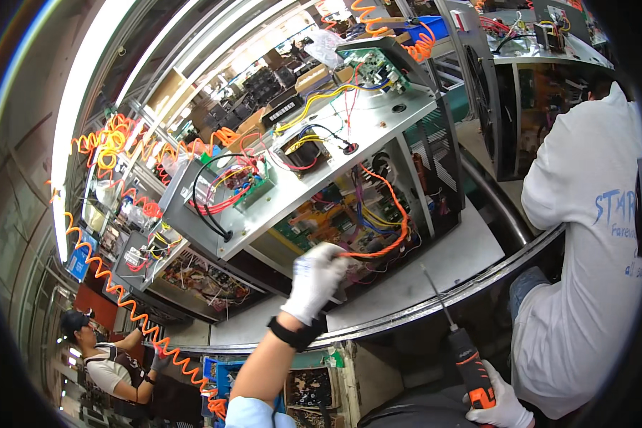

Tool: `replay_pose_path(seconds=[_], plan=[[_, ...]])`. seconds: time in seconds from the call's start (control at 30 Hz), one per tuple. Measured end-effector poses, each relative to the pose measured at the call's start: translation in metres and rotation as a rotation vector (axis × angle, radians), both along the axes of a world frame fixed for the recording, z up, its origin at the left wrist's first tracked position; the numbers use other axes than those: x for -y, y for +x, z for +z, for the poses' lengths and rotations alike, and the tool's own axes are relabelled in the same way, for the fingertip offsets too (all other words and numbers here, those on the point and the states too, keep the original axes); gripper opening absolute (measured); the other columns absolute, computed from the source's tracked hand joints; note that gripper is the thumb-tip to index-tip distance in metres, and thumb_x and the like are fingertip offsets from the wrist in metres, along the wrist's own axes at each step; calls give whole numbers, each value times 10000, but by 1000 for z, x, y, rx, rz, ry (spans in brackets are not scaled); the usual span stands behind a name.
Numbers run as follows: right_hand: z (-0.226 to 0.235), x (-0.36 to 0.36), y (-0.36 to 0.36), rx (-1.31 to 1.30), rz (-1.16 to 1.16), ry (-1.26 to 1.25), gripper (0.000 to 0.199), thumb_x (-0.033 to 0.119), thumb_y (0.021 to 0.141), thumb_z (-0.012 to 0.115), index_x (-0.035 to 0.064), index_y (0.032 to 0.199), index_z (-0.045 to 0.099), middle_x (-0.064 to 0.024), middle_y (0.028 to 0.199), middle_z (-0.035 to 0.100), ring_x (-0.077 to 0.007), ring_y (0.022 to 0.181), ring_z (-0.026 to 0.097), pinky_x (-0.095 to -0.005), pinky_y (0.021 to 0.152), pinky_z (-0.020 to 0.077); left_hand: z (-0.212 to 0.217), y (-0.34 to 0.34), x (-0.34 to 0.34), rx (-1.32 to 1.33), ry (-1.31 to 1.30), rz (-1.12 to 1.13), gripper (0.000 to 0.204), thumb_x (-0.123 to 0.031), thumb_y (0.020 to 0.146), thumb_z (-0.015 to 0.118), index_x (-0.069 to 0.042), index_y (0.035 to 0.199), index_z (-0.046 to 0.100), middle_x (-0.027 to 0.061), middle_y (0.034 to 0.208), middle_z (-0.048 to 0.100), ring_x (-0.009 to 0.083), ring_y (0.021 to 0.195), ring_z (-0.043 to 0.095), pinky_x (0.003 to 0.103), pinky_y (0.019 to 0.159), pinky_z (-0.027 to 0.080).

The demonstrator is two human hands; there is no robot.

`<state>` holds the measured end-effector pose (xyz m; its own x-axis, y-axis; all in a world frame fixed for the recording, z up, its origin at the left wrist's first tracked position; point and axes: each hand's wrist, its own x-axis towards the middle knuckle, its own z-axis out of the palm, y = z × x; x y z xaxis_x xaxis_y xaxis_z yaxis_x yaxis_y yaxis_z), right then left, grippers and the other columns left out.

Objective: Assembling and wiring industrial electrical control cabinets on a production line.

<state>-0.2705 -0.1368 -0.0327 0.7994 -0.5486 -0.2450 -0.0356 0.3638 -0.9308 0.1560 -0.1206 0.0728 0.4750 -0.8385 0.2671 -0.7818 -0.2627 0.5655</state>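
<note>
My gloved left hand (315, 284) is closed around the end of an orange twisted cable (399, 232). That cable curves up in front of the open side of a machine cabinet (303, 192), where circuit boards and bundled wires show inside. In my gloved right hand (503, 403), low at the right, is a black and orange power screwdriver (469, 364). Its long thin bit points up and away, touching nothing. On the cabinet's metal top sit a green circuit board (378, 68), a black coil (303, 153) and a second board (253, 187) with red and black wires.
Another open cabinet (200, 278) stands to the left on the line. Coiled orange air hoses (114, 274) hang at the left. Bins of small parts (310, 389) lie below. A co-worker in a white shirt (585, 235) is close at my right; another person (114, 357) works at the left.
</note>
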Motion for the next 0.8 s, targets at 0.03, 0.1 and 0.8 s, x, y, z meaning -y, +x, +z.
replay_pose_path(seconds=[0.03, 0.1, 0.8], plan=[[3, 5, 7, 0, 5, 4, 863, 111, 695, 765, 98, 1452, 349, -64, 1004, 598, -136, 863, 594, -269, 750, 499, 10, 11, -8, -141, -97, 101, 99, -52, 871, 631, -12, 961, 632, 13, 749, 601, 58, 589, 543, 209, 519, 434], [6, 17, 22, -129, 218, -67, 1111, 105, 630, 827, -23, 1490, 136, -109, 1015, 634, -138, 893, 629, -273, 807, 509, 11, 40, -16, -401, -337, 215, 85, -47, 893, 616, -14, 971, 610, -8, 717, 588, 43, 564, 518, 183, 486, 390], [-12, 64, 171, 79, 519, -90, 1037, 260, 700, 804, -30, 1479, 184, -238, 1451, 363, -287, 1299, 449, -313, 1059, 353, -12, 88, 40, 78, -972, 331, 273, 138, 769, 514, 61, 1012, 612, 108, 935, 634, 131, 727, 571, 237, 635, 443]])
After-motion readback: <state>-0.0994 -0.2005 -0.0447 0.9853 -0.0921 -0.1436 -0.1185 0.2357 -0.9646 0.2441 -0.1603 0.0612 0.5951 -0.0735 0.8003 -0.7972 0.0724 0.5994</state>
